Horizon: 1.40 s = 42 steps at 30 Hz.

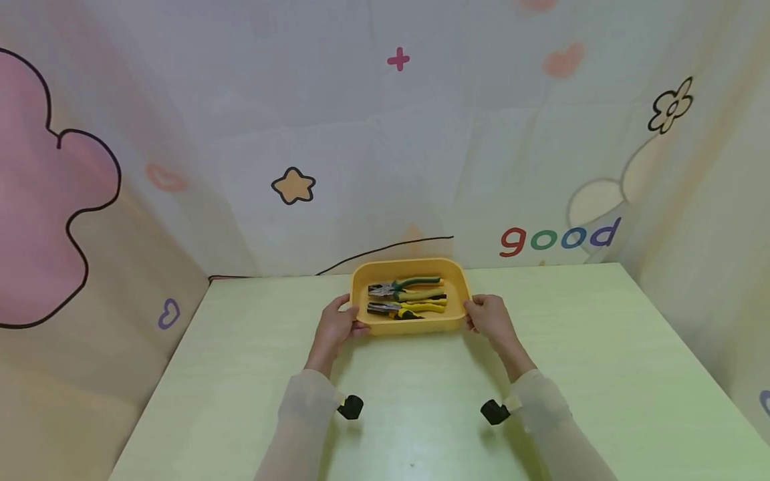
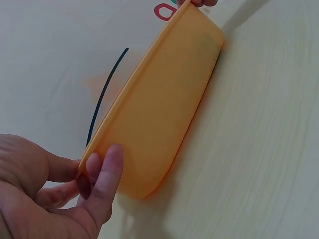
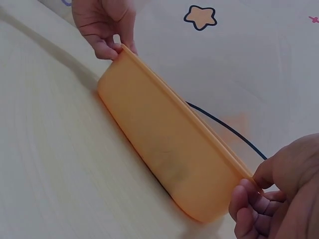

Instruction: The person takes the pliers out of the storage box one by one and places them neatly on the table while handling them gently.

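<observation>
A yellow-orange plastic tray (image 1: 415, 325) with rounded corners stands at the back of the table, its near wall facing me. Inside lie several pliers, among them green-handled pliers (image 1: 415, 283) at the back and yellow-handled pliers (image 1: 427, 306) nearer the front. My left hand (image 1: 335, 325) pinches the rim at the tray's left end. At the opposite end my right hand (image 1: 490, 315) grips the rim the same way. In the left wrist view, the left hand's fingers (image 2: 107, 179) press against the tray's outer wall. The wrist views hide the pliers behind that wall.
The pale green table (image 1: 409, 414) runs under both forearms. Right behind the tray rises a printed cloth backdrop (image 1: 361, 133) with a star and the word "good". Cloth also hangs along the left and right sides. A small black device (image 1: 351, 407) sits at the left cuff.
</observation>
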Tool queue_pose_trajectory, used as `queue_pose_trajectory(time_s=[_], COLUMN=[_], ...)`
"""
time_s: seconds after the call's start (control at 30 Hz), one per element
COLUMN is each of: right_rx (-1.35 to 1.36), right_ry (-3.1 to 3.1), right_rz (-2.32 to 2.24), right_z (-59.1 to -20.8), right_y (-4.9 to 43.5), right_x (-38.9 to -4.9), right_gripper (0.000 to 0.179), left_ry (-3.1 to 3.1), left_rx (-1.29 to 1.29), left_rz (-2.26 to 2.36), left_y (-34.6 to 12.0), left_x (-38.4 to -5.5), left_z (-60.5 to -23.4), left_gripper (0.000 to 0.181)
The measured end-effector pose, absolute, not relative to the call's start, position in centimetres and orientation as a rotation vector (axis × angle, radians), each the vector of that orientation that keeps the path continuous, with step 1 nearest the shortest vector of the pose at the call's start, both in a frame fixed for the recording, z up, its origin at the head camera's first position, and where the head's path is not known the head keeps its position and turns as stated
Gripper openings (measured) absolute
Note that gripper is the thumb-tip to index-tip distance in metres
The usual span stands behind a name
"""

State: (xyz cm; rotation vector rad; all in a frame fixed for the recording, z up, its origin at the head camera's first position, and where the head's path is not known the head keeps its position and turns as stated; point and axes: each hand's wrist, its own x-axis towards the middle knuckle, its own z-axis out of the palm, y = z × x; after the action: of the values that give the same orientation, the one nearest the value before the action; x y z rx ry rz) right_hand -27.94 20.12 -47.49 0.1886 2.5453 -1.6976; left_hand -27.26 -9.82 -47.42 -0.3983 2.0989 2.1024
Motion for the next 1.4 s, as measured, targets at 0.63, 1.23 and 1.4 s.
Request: queue_pose_trajectory(time_s=[0.63,1.23,1.4], right_rx=[0.21,0.193,0.184], right_ry=[2.537,2.541,2.554], right_rz=[-1.662,-1.659,-1.65], right_z=[-46.9,-47.1,-46.8], right_y=[20.3,20.3,20.4], right_x=[-26.5,-24.1,-23.2], right_gripper=[0.027,0.025,0.024], left_ry=[2.144,2.159,2.167], left_rx=[-0.355,-0.298,-0.312], left_rz=[2.083,2.068,2.042], left_y=[-9.4,-9.7,-9.7], left_x=[-26.5,-24.1,-23.7], left_z=[-47.3,-47.3,-47.5], left_gripper=[0.048,0.049,0.05])
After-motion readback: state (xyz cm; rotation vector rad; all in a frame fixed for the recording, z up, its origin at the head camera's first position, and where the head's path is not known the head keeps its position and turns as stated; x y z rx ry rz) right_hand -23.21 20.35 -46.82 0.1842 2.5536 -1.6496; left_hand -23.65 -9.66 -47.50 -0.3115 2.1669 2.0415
